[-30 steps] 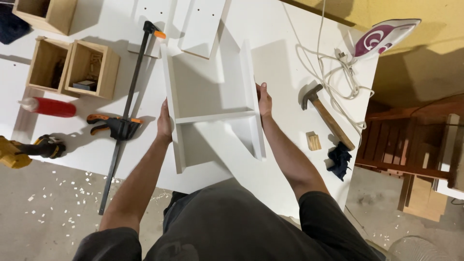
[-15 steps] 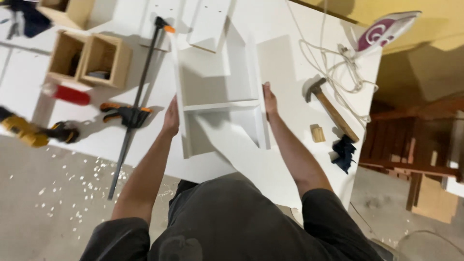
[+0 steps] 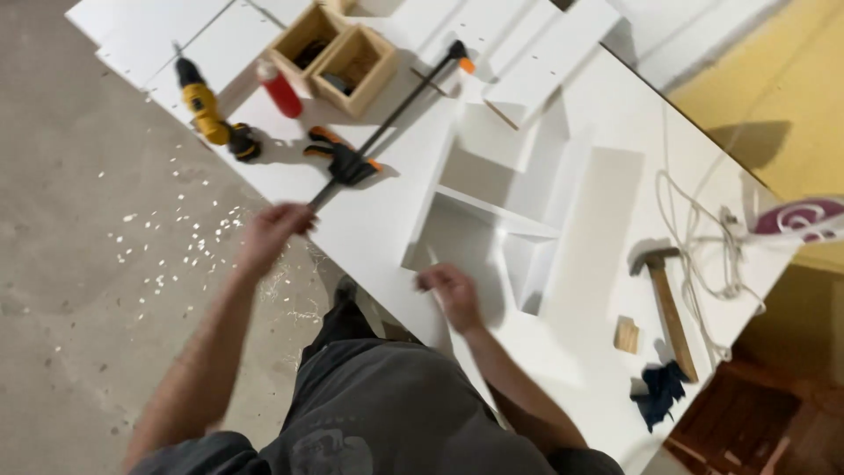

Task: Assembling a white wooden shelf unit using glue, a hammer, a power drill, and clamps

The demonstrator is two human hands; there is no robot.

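The left hand (image 3: 274,230) is extended forward off the near-left edge of the white worktable (image 3: 607,237), fingers curled at the near end of the long black bar clamp (image 3: 382,119); motion blur prevents telling whether it grips the bar or only touches it. The right hand (image 3: 450,295) lies palm-down with fingers loosely bent on the near edge of the white shelf unit (image 3: 492,202), resting on it rather than clenching it. The shelf unit lies flat on the table, directly ahead of the right hand and to the right of the clamp, its open compartments facing up. The clamp runs diagonally from the left hand toward the far side, its orange-and-black handle (image 3: 341,158) just beyond that hand. Far left of it lie a yellow cordless drill (image 3: 209,110), a red bottle (image 3: 280,90) and two open wooden boxes (image 3: 338,54). To the right lie a hammer (image 3: 665,303), a small wood block (image 3: 626,335), a dark cloth (image 3: 659,391), a white cord (image 3: 699,237) and a purple-and-white iron (image 3: 800,218).
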